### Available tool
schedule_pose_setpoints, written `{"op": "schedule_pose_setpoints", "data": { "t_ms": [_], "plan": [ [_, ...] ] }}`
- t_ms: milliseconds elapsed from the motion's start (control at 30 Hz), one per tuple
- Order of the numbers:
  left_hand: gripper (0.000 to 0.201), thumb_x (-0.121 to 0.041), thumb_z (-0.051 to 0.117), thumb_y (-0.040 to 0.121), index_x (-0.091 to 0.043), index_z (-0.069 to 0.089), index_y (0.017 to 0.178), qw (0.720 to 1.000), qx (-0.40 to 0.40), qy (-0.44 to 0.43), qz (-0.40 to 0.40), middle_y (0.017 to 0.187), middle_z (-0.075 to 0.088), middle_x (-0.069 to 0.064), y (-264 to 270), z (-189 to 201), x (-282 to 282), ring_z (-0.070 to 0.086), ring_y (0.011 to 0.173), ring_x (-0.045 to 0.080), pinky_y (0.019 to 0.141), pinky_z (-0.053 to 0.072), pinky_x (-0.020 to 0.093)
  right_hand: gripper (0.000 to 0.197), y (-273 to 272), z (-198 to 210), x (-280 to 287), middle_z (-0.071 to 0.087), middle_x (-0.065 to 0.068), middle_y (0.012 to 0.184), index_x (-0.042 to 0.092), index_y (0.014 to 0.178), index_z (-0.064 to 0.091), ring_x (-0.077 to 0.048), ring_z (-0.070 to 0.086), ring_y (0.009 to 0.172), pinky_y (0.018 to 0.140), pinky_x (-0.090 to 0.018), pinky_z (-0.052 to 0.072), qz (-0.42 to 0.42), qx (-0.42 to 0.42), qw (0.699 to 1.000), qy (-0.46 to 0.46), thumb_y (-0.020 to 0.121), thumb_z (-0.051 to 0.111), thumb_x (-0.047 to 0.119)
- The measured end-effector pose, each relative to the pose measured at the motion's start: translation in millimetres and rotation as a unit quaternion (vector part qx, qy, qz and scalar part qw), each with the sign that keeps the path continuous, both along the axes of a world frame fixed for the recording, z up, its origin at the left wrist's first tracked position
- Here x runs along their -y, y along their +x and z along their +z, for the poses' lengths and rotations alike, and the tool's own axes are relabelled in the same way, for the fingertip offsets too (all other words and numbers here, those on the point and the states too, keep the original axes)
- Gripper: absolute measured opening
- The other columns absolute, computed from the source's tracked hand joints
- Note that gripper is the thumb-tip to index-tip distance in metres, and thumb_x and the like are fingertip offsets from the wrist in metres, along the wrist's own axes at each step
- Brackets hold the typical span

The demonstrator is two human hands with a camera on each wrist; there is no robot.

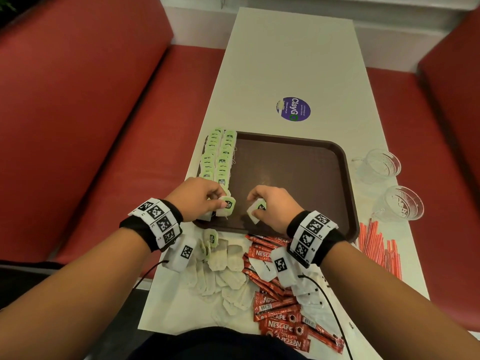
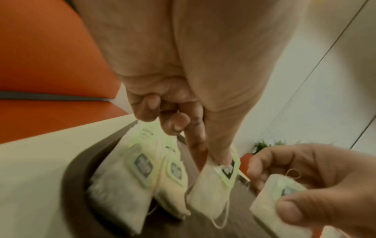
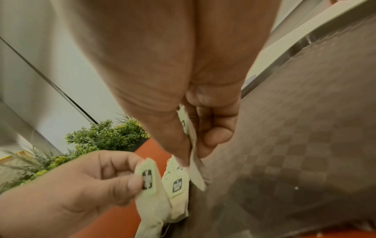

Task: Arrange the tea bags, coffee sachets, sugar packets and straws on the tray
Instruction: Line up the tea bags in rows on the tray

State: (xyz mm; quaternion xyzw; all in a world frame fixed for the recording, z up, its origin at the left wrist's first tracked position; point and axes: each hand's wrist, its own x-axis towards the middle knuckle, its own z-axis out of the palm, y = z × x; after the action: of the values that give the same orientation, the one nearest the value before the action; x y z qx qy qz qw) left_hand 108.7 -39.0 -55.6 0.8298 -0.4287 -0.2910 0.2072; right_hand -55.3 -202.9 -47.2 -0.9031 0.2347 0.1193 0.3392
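Over tray (image 1: 324, 162): both hands pinch tea bags, tags up, bags hanging.

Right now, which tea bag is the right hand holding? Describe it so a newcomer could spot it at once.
Start at the brown tray on the white table. Over its near edge, the right hand pinches one tea bag. Unlike the rows lined up along the tray's left side, it is lifted and tilted, alone.
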Motion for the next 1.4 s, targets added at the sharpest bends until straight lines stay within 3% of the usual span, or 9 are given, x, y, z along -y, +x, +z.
{"op": "schedule_pose_setpoints", "data": {
  "t_ms": [133,300,567,700,800,967,1200,1300,1400],
  "plan": [
    [0.010,-0.034,0.074,0.087,-0.032,0.065,0.090,0.999,0.013,0.049,0.014,0.085,0.069,-0.012,6.0,-19.5,2.7,0.064,0.082,0.008,0.073,0.049,0.024,0.030,4.3,-0.3,1.0,0.061,0.002,0.126,0.026,0.110,0.062,-0.018,0.060,0.107,0.086,-0.029,0.050,-0.016,-0.010,1.000,0.012,0.085,0.076,0.018],
    [0.017,-0.033,0.075,0.084,-0.027,0.062,0.092,0.995,0.076,0.031,0.065,0.079,0.067,-0.009,10.4,-23.0,7.4,0.061,0.073,0.008,0.071,0.050,0.028,0.033,9.4,-3.2,1.5,0.060,0.001,0.109,0.025,0.103,0.061,-0.020,0.063,0.095,0.081,-0.036,0.058,-0.025,-0.049,0.998,0.000,0.079,0.082,0.017],
    [0.047,-0.064,0.059,0.084,-0.022,0.047,0.099,0.965,0.221,0.141,-0.003,0.086,0.057,-0.001,-4.8,-19.1,40.1,0.057,0.080,0.023,0.066,0.045,0.033,0.021,6.3,-9.4,2.6,0.053,0.009,0.093,0.026,0.097,0.060,-0.015,0.054,0.088,0.074,-0.029,0.044,0.008,-0.026,0.999,-0.020,0.084,0.076,0.020],
    [0.049,-0.059,0.061,0.084,-0.016,0.048,0.107,0.954,0.245,0.175,-0.017,0.088,0.054,0.002,-4.4,-24.5,50.1,0.051,0.077,0.025,0.065,0.042,0.033,0.018,5.3,-7.3,-0.9,0.059,0.004,0.104,0.023,0.098,0.061,-0.022,0.067,0.086,0.075,-0.039,0.060,-0.015,-0.017,1.000,0.016,0.086,0.074,0.017],
    [0.047,-0.055,0.060,0.085,-0.016,0.049,0.109,0.955,0.236,0.178,-0.023,0.097,0.062,0.005,0.5,-24.4,49.8,0.053,0.078,0.026,0.065,0.041,0.033,0.018,2.9,-6.3,-1.6,0.058,0.005,0.106,0.023,0.097,0.060,-0.020,0.072,0.065,0.058,-0.033,0.060,-0.033,-0.005,0.998,0.045,0.088,0.072,0.013],
    [0.052,-0.066,0.067,0.077,-0.023,0.046,0.097,0.965,0.200,0.164,-0.049,0.086,0.059,-0.003,4.4,-18.1,39.4,0.056,0.075,0.019,0.059,0.040,0.031,0.025,2.2,-5.7,2.4,0.065,0.003,0.101,0.027,0.098,0.061,-0.016,0.061,0.088,0.070,-0.027,0.051,-0.011,-0.005,1.000,-0.004,0.084,0.069,0.008],
    [0.038,-0.050,0.078,0.071,-0.028,0.050,0.085,0.969,0.156,0.166,-0.098,0.081,0.059,-0.007,4.8,-20.8,24.4,0.059,0.076,0.019,0.061,0.047,0.030,0.029,5.6,-6.7,-0.3,0.065,0.002,0.103,0.029,0.100,0.059,-0.018,0.061,0.091,0.067,-0.025,0.048,-0.014,0.015,1.000,0.007,0.084,0.065,0.005],
    [0.035,-0.055,0.077,0.075,-0.029,0.056,0.087,0.988,0.072,0.094,-0.096,0.078,0.064,-0.006,6.1,-11.3,22.0,0.061,0.072,0.014,0.062,0.048,0.029,0.031,8.1,-7.5,-1.7,0.065,0.001,0.103,0.028,0.101,0.056,-0.019,0.062,0.089,0.068,-0.028,0.051,-0.013,0.033,0.999,0.008,0.082,0.068,0.007],
    [0.031,-0.057,0.075,0.078,-0.031,0.063,0.091,0.994,0.003,0.012,-0.113,0.080,0.065,-0.011,1.2,0.8,21.0,0.057,0.070,0.002,0.060,0.041,0.017,0.032,10.2,-5.7,-5.9,0.063,0.000,0.087,0.022,0.093,0.047,-0.022,0.061,0.076,0.065,-0.036,0.053,-0.011,0.068,0.997,0.017,0.080,0.076,0.017]
  ]
}}
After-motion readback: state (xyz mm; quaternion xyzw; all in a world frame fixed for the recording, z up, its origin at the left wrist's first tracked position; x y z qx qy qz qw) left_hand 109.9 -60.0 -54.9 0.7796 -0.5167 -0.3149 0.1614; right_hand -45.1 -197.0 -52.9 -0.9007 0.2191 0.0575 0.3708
